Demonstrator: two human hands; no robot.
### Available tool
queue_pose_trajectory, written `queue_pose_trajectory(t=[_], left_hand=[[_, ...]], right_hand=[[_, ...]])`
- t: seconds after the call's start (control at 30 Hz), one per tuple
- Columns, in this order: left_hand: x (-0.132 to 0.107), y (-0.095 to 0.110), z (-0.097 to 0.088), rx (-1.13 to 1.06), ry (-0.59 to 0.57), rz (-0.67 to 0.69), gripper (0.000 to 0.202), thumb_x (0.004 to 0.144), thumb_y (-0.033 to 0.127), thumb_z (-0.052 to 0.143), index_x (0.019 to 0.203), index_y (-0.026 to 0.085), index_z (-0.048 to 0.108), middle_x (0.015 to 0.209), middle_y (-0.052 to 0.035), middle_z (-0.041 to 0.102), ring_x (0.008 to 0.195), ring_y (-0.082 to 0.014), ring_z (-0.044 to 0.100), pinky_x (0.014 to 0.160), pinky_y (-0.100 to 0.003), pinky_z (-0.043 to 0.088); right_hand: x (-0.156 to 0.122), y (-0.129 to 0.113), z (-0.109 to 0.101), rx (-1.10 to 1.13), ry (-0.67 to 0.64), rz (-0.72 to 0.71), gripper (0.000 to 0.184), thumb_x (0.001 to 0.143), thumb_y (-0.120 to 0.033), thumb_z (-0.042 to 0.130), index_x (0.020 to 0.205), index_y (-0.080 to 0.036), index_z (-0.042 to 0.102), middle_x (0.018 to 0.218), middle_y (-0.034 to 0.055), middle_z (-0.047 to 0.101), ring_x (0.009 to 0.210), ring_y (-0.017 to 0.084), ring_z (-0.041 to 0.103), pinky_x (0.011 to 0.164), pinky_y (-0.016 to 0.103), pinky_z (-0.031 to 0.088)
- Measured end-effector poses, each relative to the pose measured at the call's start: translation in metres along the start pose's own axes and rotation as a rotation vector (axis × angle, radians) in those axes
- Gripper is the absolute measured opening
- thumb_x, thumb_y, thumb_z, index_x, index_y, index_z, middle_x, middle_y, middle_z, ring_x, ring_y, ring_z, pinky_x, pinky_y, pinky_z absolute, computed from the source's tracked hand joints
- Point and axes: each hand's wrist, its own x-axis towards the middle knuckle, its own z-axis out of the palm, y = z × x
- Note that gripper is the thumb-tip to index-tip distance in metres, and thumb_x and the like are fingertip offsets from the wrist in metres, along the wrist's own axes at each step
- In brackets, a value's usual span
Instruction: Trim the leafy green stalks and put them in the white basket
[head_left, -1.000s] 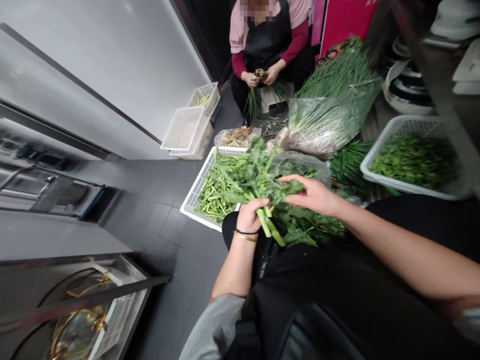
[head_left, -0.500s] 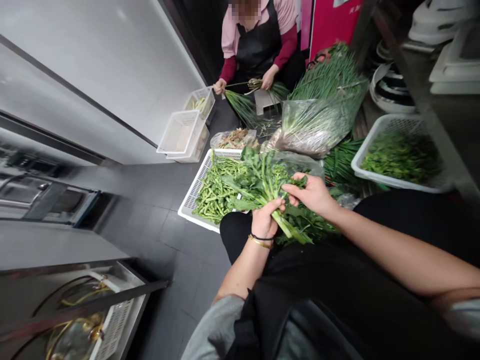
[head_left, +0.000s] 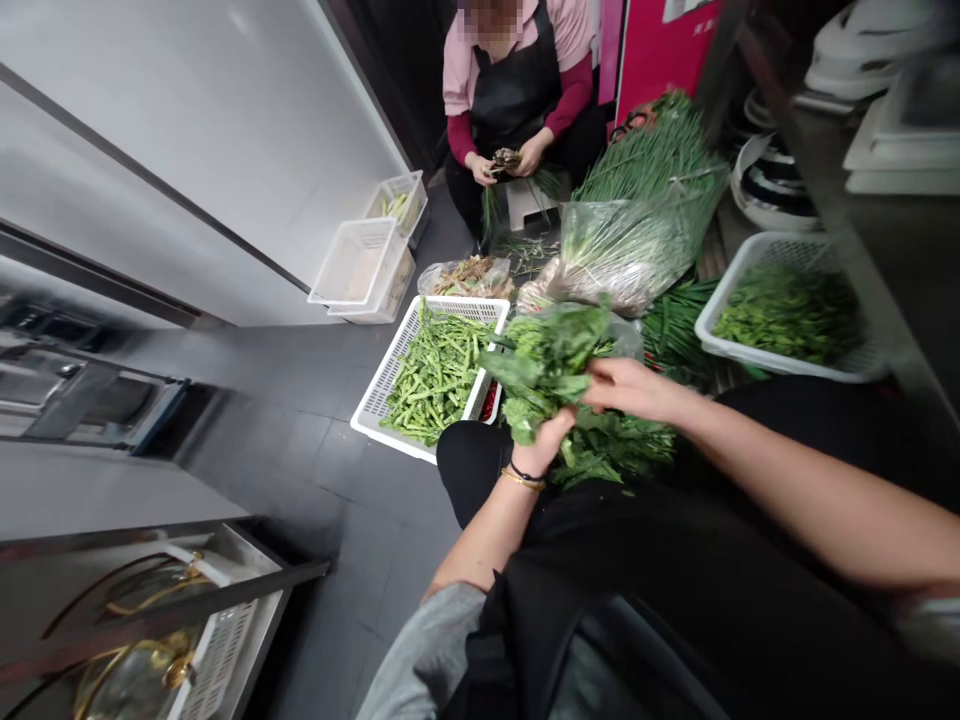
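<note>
Floor [head_left: 300, 440] lies bare left of the white basket [head_left: 382, 385] of cut green stems [head_left: 435, 375]. Just right of it, left hand [head_left: 551, 435] has its grip closed round a leafy bunch [head_left: 551, 360]; right hand [head_left: 634, 388] pinches its leaves.

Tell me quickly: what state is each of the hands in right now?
Left hand: closed around the stems of a bunch of leafy greens.
Right hand: touching the same bunch's leaves; grip cannot be told.

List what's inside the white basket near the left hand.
Cut green stalks fill the white basket. Its right edge is partly covered by the leafy bunch in the left hand.
</note>
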Motion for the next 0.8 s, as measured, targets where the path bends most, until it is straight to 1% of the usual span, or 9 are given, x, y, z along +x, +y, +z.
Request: queue_pose_trajectory(t=[0.13,0.27,0.4,0.47,0.53,0.6,0.67,0.73,0.8], left_hand=[[-0.007,0.005,0.000,-0.092,-0.210,0.018,0.020,0.057,0.023,0.078,0.073,0.018,0.067,0.069,-0.0024,0.066,0.066,-0.0165,0.062,0.068,-0.029,0.048],[-0.005,0.008,0.000,-0.335,-0.163,-0.053,0.022,0.056,0.018,0.074,0.074,0.016,0.062,0.057,0.0016,0.057,0.051,-0.0091,0.053,0.053,-0.022,0.040],[-0.002,0.007,0.005,-0.387,-0.073,-0.089,0.015,0.058,0.018,0.068,0.066,0.015,0.056,0.048,0.0031,0.049,0.049,-0.0094,0.050,0.056,-0.024,0.041],[-0.002,0.006,0.005,-0.376,0.008,-0.101,0.017,0.058,0.018,0.067,0.068,0.016,0.054,0.049,0.0027,0.051,0.049,-0.0093,0.050,0.055,-0.024,0.040],[-0.001,0.006,0.003,-0.384,0.079,-0.105,0.022,0.056,0.017,0.067,0.073,0.016,0.054,0.055,0.0017,0.055,0.047,-0.0080,0.049,0.053,-0.022,0.038],[-0.002,0.008,0.001,-0.414,0.090,-0.128,0.026,0.055,0.016,0.067,0.077,0.017,0.052,0.060,0.0004,0.059,0.046,-0.0068,0.048,0.052,-0.021,0.036],[-0.003,0.011,0.000,-0.440,0.047,-0.167,0.027,0.055,0.015,0.066,0.077,0.017,0.052,0.061,-0.0001,0.060,0.046,-0.0065,0.048,0.052,-0.020,0.036],[-0.005,0.011,0.003,-0.448,-0.005,-0.196,0.027,0.055,0.015,0.067,0.077,0.017,0.052,0.060,-0.0004,0.059,0.046,-0.0067,0.048,0.051,-0.020,0.036],[-0.007,0.010,0.007,-0.443,-0.025,-0.195,0.027,0.054,0.016,0.068,0.076,0.016,0.053,0.061,-0.0006,0.060,0.046,-0.0070,0.049,0.051,-0.021,0.037]], right_hand=[[0.014,-0.007,0.020,0.388,0.008,-0.007,0.040,0.071,-0.053,0.065,0.060,-0.014,0.059,0.046,0.0006,0.056,0.044,0.011,0.050,0.048,0.025,0.040],[0.013,-0.012,0.029,0.649,-0.082,-0.051,0.038,0.066,-0.048,0.073,0.056,-0.013,0.061,0.053,0.0040,0.061,0.051,0.013,0.056,0.054,0.025,0.044],[0.007,-0.008,0.043,0.830,-0.006,-0.012,0.040,0.064,-0.051,0.072,0.054,-0.015,0.060,0.053,0.0029,0.058,0.053,0.012,0.055,0.053,0.026,0.044],[-0.002,0.001,0.044,0.704,0.072,0.028,0.034,0.067,-0.050,0.068,0.066,-0.016,0.065,0.054,0.0011,0.058,0.048,0.011,0.052,0.049,0.025,0.042],[-0.012,0.011,0.035,0.380,0.109,0.051,0.029,0.068,-0.044,0.067,0.080,-0.018,0.069,0.059,0.0006,0.062,0.047,0.011,0.052,0.050,0.026,0.043],[-0.019,0.017,0.019,0.070,0.044,0.026,0.031,0.065,-0.040,0.070,0.089,-0.020,0.072,0.070,0.0019,0.068,0.056,0.014,0.059,0.056,0.027,0.046],[-0.018,0.013,0.005,-0.033,-0.052,-0.035,0.038,0.064,-0.042,0.071,0.095,-0.021,0.071,0.082,0.0031,0.070,0.068,0.018,0.063,0.063,0.027,0.048],[-0.010,0.002,0.002,0.009,-0.073,-0.040,0.039,0.071,-0.051,0.064,0.090,-0.017,0.071,0.075,0.0047,0.070,0.066,0.018,0.063,0.061,0.027,0.047],[-0.002,-0.012,0.011,0.000,0.049,-0.004,0.045,0.080,-0.055,0.052,0.068,-0.015,0.066,0.056,0.0046,0.062,0.051,0.015,0.056,0.053,0.026,0.043]])
